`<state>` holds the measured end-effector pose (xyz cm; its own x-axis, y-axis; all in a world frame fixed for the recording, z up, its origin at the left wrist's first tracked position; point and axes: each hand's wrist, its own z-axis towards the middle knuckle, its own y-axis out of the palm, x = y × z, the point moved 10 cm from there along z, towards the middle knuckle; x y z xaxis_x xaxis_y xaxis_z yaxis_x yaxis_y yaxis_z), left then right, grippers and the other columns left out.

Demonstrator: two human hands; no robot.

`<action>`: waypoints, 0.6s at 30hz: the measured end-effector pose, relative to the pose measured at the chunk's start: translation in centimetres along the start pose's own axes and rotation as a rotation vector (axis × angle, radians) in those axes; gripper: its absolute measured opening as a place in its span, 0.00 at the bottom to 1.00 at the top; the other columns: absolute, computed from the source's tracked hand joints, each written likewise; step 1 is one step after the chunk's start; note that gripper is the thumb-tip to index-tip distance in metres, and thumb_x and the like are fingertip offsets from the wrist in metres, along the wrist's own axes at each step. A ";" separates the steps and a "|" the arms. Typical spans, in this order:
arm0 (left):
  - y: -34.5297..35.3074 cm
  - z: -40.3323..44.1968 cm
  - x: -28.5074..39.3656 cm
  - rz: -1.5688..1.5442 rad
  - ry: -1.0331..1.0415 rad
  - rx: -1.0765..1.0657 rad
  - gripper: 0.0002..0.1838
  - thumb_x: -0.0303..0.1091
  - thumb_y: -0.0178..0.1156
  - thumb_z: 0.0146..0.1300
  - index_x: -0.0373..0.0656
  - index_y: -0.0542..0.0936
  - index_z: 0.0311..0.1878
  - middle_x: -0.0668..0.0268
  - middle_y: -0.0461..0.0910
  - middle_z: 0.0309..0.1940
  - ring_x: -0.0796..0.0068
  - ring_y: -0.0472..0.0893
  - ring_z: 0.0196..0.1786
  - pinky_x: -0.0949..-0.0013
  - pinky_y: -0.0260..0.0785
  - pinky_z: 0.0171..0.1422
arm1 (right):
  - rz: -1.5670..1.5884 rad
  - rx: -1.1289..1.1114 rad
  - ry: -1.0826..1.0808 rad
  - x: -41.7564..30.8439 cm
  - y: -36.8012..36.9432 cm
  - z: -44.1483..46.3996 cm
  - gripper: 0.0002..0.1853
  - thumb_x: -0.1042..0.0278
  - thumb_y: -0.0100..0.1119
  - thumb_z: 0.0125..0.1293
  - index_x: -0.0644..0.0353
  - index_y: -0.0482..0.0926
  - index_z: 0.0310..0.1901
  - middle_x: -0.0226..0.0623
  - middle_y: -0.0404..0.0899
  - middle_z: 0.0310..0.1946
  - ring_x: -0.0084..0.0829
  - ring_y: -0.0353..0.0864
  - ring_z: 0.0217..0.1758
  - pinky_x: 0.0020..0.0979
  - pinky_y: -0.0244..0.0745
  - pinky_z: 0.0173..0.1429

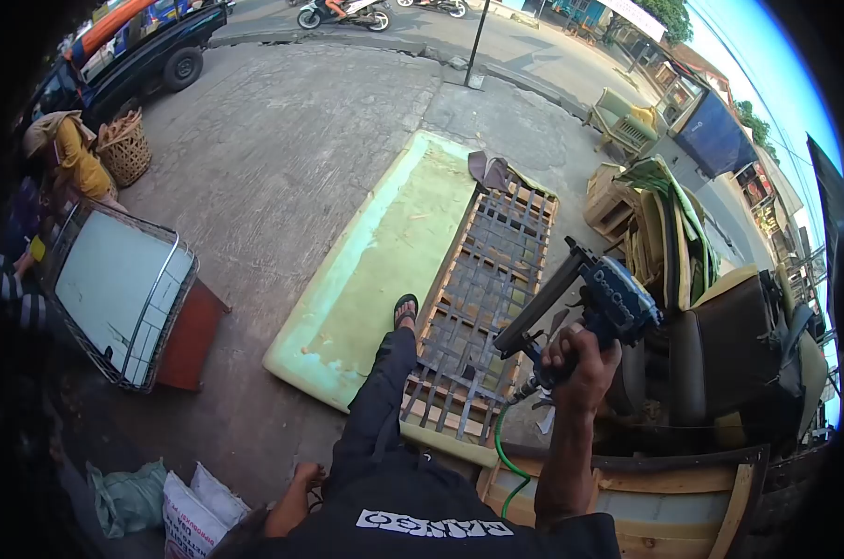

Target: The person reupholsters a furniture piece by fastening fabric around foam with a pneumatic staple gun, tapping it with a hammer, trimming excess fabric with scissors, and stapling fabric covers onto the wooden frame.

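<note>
My right hand is wrapped round the handle of a black and blue nail gun, raised above the ground with its long magazine slanting down to the left. A green air hose runs from the handle's base. Below it lies a wooden frame crossed with dark webbing straps. Against the frame's left side is a worn yellow-green foam slab, where one of my sandalled feet rests. Low beside my leg, my left hand is curled, apart from the frame; nothing shows in it.
Dismantled upholstered seats and a wooden crate stand on the right. Another wooden frame lies close to me. At left are a glass-topped case, a crouching person, a woven basket and sacks.
</note>
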<state>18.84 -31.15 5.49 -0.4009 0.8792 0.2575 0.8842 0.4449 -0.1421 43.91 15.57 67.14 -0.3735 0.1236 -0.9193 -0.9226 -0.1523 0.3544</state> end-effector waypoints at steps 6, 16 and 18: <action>1.4 4.2 28.6 0.012 0.153 0.074 0.14 0.36 0.55 0.69 0.39 0.79 0.52 0.60 0.83 0.37 0.66 0.83 0.31 0.64 0.75 0.31 | -0.161 0.040 -0.156 1.7 3.6 24.6 0.04 0.77 0.57 0.61 0.65 0.73 0.31 0.31 0.68 0.18 0.23 0.66 0.15 0.29 0.67 0.21; -7.6 -3.3 68.1 -0.005 0.365 0.254 0.12 0.35 0.50 0.71 0.38 0.80 0.44 0.65 0.80 0.32 0.76 0.80 0.29 0.71 0.74 0.31 | -0.350 0.103 0.044 3.3 4.7 50.6 0.06 0.75 0.60 0.60 0.65 0.73 0.32 0.31 0.70 0.17 0.22 0.67 0.14 0.29 0.67 0.20; -7.5 -2.8 73.9 0.023 0.390 0.268 0.12 0.34 0.51 0.71 0.37 0.81 0.43 0.65 0.81 0.31 0.77 0.80 0.28 0.71 0.73 0.31 | -0.413 0.144 0.084 2.2 3.5 53.0 0.06 0.74 0.61 0.60 0.65 0.73 0.34 0.30 0.69 0.18 0.22 0.68 0.14 0.29 0.68 0.20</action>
<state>-16.76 29.99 28.23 -0.2166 0.7822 0.5842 0.7780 0.4998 -0.3808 34.74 67.30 75.38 0.0330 0.0641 -0.9974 -0.9990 0.0318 -0.0310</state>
